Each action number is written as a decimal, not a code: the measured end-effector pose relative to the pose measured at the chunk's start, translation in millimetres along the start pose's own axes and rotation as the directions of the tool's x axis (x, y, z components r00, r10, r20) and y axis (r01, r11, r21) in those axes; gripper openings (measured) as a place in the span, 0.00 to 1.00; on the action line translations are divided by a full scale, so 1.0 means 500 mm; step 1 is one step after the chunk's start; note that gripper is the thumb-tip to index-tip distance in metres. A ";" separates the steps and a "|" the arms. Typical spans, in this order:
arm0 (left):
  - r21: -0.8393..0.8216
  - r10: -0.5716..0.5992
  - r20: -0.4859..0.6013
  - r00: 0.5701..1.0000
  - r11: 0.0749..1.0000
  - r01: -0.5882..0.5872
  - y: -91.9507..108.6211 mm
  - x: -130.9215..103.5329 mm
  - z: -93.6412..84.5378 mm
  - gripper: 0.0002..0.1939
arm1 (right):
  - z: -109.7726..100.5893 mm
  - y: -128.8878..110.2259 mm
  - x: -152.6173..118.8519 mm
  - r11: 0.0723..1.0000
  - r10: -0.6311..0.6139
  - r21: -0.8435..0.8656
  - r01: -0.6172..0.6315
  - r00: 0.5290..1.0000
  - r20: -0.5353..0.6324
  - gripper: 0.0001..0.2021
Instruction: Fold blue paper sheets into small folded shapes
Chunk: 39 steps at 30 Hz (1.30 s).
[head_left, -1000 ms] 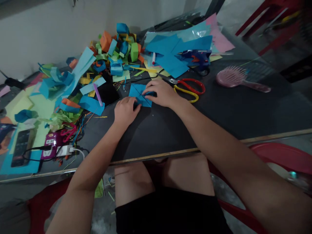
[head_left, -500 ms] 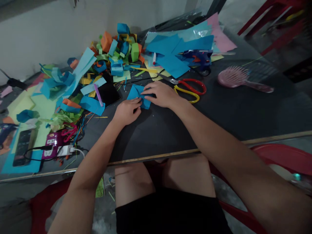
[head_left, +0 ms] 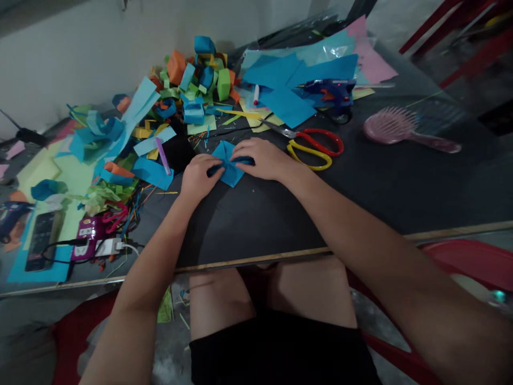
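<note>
A square of blue paper [head_left: 233, 174] with crease lines meeting near its middle lies on the dark table between my hands. My left hand [head_left: 200, 175] grips its left corner, thumb below and fingers above. My right hand [head_left: 260, 158] has the opposite corner between thumb and fingers. Both corners are partly hidden by my fingers. Just right of my right hand lie scissors [head_left: 316, 147] with red and yellow handles, blades pointing left. A black flat object [head_left: 178, 152] is close behind my left hand.
Folded paper pieces [head_left: 188, 80] are heaped at the back. Blue sheets [head_left: 280, 96], a glue gun [head_left: 331, 93] and a pink hairbrush [head_left: 404, 131] lie to the right. On the left are a phone [head_left: 42, 240], a purple power socket [head_left: 88, 235] with cables, and paper scraps. The table's front edge [head_left: 256, 260] is near my lap.
My left hand has shifted slightly left, from the paper's middle to its left corner. My right fingers have closed on the right corner. More of the creased centre shows.
</note>
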<state>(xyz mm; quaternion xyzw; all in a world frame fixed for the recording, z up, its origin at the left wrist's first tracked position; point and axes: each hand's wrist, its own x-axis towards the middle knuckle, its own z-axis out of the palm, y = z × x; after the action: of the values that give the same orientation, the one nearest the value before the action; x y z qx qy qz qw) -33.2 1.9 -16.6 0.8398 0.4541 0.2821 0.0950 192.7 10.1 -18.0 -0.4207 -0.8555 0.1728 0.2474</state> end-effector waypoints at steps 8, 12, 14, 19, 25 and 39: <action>0.088 0.032 0.034 0.999 0.995 -0.035 -0.002 -0.003 -0.008 0.09 | -0.009 -0.020 -0.008 0.996 0.045 -0.083 -0.042 0.998 0.035 0.14; 0.139 0.036 0.065 0.997 0.989 -0.045 0.003 -0.006 -0.008 0.10 | -0.003 -0.014 -0.008 0.997 0.017 -0.075 -0.016 1.000 0.010 0.14; 0.177 0.008 0.086 0.996 0.984 -0.023 0.016 -0.008 -0.004 0.11 | 0.000 -0.010 -0.006 0.998 0.017 -0.058 -0.017 1.000 -0.001 0.14; 0.285 -0.120 0.111 0.987 0.955 0.084 0.057 -0.013 0.007 0.13 | 0.006 -0.005 -0.004 0.999 0.010 -0.033 -0.011 1.000 -0.018 0.12; 0.181 -0.242 0.012 0.970 0.955 0.236 0.055 -0.011 0.000 0.08 | 0.013 -0.016 -0.003 0.997 0.071 -0.033 -0.074 0.995 -0.074 0.09; 0.005 -0.209 0.256 0.944 0.977 0.215 0.001 0.007 -0.040 0.32 | -0.008 -0.048 -0.010 0.987 -0.162 0.006 0.162 0.987 -0.022 0.10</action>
<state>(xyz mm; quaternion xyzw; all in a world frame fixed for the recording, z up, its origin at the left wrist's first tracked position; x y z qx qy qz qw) -42.8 2.7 1.4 0.8141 0.5226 0.1649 0.1921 182.3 -7.4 -4.2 -0.3508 -0.8835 0.1512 0.2713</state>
